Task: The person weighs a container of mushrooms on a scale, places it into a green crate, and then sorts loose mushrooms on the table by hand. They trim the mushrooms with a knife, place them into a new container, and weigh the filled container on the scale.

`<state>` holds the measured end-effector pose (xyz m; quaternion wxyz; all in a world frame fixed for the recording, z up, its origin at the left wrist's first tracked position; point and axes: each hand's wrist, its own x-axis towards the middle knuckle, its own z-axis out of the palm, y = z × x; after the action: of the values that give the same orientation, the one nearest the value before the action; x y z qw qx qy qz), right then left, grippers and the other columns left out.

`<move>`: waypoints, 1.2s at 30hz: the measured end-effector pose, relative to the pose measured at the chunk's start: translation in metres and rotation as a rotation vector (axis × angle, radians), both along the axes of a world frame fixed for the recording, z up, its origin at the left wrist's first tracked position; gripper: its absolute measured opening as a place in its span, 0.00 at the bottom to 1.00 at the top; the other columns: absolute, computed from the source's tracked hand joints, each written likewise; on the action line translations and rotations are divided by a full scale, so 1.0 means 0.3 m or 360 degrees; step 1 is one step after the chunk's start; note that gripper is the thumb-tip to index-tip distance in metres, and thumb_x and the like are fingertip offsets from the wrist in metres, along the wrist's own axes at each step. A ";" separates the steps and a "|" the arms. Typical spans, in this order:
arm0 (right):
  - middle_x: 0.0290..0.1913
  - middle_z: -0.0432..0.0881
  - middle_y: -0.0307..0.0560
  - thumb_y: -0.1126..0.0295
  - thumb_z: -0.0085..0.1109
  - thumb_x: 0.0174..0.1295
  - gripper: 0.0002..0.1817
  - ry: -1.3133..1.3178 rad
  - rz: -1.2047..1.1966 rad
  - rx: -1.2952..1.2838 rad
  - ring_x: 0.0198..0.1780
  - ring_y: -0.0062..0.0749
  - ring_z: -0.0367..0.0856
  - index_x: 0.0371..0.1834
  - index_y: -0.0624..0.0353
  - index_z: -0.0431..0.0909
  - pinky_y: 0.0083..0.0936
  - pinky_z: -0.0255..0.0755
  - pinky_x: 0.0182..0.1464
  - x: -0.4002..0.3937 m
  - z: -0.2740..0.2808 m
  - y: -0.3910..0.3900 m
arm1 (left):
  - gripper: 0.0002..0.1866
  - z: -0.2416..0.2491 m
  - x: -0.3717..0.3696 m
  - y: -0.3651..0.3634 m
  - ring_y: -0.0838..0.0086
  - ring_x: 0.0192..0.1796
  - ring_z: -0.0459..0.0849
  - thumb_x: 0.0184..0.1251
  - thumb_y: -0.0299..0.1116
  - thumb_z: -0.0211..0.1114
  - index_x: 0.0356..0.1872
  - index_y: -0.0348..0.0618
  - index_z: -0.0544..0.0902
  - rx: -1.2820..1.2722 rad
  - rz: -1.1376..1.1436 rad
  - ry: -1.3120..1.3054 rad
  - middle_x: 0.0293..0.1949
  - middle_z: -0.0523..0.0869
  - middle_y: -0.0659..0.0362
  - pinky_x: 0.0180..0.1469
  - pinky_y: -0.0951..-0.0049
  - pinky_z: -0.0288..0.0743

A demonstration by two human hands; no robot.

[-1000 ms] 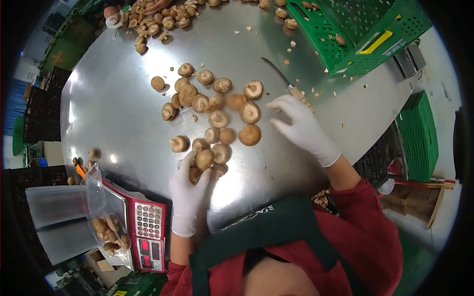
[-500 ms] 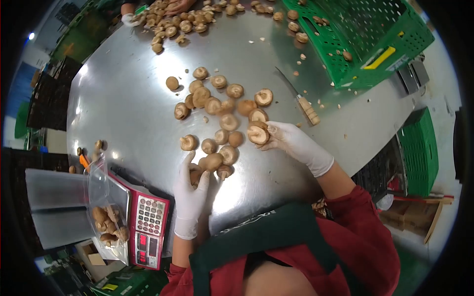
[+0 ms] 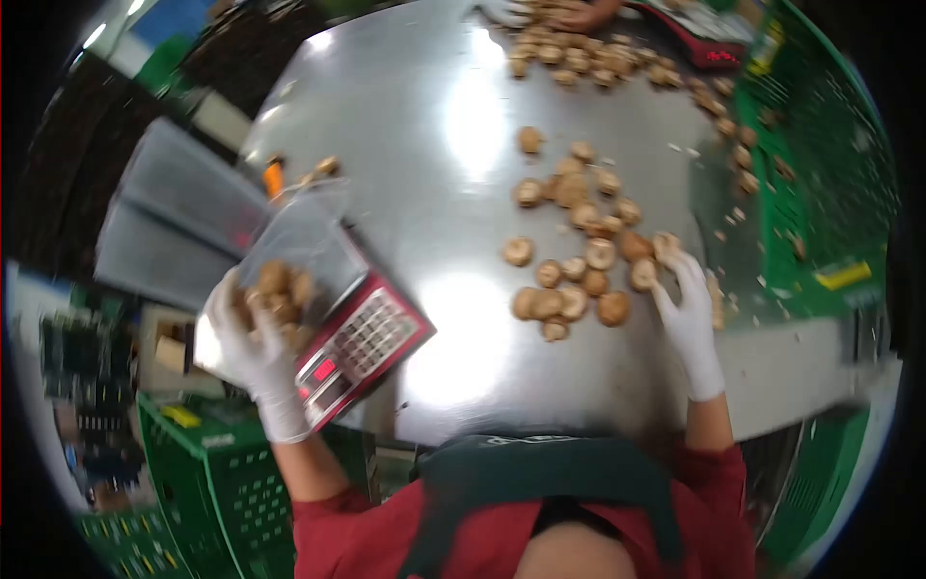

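Frame is motion-blurred. Left hand (image 3: 253,349), white glove, sits at the open clear plastic container (image 3: 289,261) on the red scale (image 3: 362,343) at the table's near left edge; its fingers are curled over the mushrooms in the container (image 3: 280,289), grasping or just pressing cannot be told through the blur. The container holds roughly six brown mushrooms, exact count unclear.

Right hand (image 3: 690,323), also white-gloved, lies on the steel table (image 3: 434,145) toward the near right edge, fingers spread and released, fingertips touching the nearest caps of the loose mushroom pile (image 3: 579,251). That pile counts about eighteen mushrooms, scattered on the bare table between the two hands and out to the centre.

A second mushroom pile (image 3: 598,63) lies along the far edge, too blurred to count, with another person's hand (image 3: 579,14) at it. One green crate (image 3: 830,193) stands at the table's right edge. Two grey trays (image 3: 164,222) lie left of the scale. One more green crate (image 3: 222,482) sits below the table's near left corner.
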<state>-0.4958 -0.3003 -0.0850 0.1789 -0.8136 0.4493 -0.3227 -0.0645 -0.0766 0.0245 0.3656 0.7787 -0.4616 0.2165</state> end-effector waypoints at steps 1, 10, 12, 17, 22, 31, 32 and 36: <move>0.60 0.78 0.53 0.76 0.64 0.59 0.22 -0.0034 -0.0091 -0.0004 0.65 0.47 0.74 0.58 0.62 0.77 0.36 0.67 0.68 -0.022 0.003 -0.031 | 0.20 -0.012 0.056 0.020 0.56 0.62 0.77 0.73 0.25 0.57 0.64 0.35 0.74 0.0213 0.0081 0.0035 0.59 0.78 0.46 0.64 0.62 0.70; 0.64 0.76 0.53 0.69 0.58 0.69 0.23 -0.0451 -0.0280 0.0368 0.62 0.38 0.78 0.66 0.63 0.71 0.30 0.70 0.65 -0.038 -0.206 -0.226 | 0.47 -0.227 -0.407 -0.184 0.38 0.73 0.62 0.47 0.40 0.79 0.68 0.32 0.68 0.0520 -0.0908 0.0459 0.70 0.65 0.37 0.74 0.45 0.56; 0.64 0.77 0.52 0.70 0.57 0.70 0.23 -0.0630 -0.0082 0.0594 0.63 0.35 0.78 0.67 0.63 0.71 0.28 0.70 0.65 0.036 -0.182 -0.266 | 0.56 -0.347 -0.476 -0.280 0.34 0.73 0.59 0.39 0.49 0.84 0.70 0.34 0.65 0.0861 -0.1000 0.0259 0.71 0.61 0.34 0.74 0.44 0.55; 0.60 0.82 0.48 0.68 0.59 0.69 0.20 -0.0847 0.0448 0.0930 0.61 0.32 0.79 0.62 0.61 0.78 0.29 0.71 0.65 0.175 -0.128 -0.419 | 0.65 -0.448 -0.537 -0.470 0.37 0.77 0.54 0.33 0.47 0.87 0.75 0.39 0.57 0.0837 -0.1156 0.0526 0.75 0.55 0.35 0.75 0.47 0.57; 0.59 0.83 0.42 0.70 0.58 0.69 0.14 -0.0748 0.0875 0.0993 0.60 0.27 0.78 0.54 0.62 0.84 0.26 0.69 0.65 0.264 -0.148 -0.403 | 0.68 -0.444 -0.628 -0.598 0.46 0.79 0.55 0.30 0.45 0.88 0.77 0.41 0.56 0.0638 -0.1470 0.0953 0.77 0.54 0.40 0.77 0.52 0.56; 0.47 0.89 0.43 0.62 0.60 0.68 0.15 -0.0452 0.0715 0.1110 0.50 0.26 0.83 0.51 0.58 0.87 0.24 0.74 0.58 0.076 -0.082 -0.238 | 0.60 -0.500 -0.875 -0.490 0.49 0.76 0.59 0.40 0.39 0.86 0.77 0.42 0.58 0.0351 -0.1642 0.1032 0.76 0.53 0.42 0.75 0.53 0.61; 0.47 0.89 0.43 0.64 0.59 0.68 0.15 -0.0433 0.0714 0.1099 0.50 0.25 0.83 0.51 0.60 0.86 0.22 0.74 0.57 0.038 -0.080 -0.217 | 0.60 -0.507 -0.903 -0.467 0.49 0.76 0.60 0.41 0.38 0.86 0.77 0.43 0.58 0.0377 -0.1655 0.1080 0.76 0.53 0.42 0.74 0.53 0.62; 0.45 0.89 0.44 0.67 0.57 0.68 0.15 -0.0460 0.0547 0.0977 0.47 0.25 0.84 0.50 0.64 0.86 0.22 0.76 0.55 -0.153 -0.110 -0.089 | 0.54 -0.504 -1.044 -0.384 0.50 0.76 0.59 0.45 0.33 0.82 0.76 0.42 0.61 0.0419 -0.1911 0.1045 0.77 0.53 0.42 0.76 0.55 0.58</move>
<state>-0.5418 -0.3269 -0.1181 0.5274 -0.7317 0.3522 -0.2499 -0.3777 -0.1919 -0.1266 0.4453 0.4518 -0.7003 -0.3274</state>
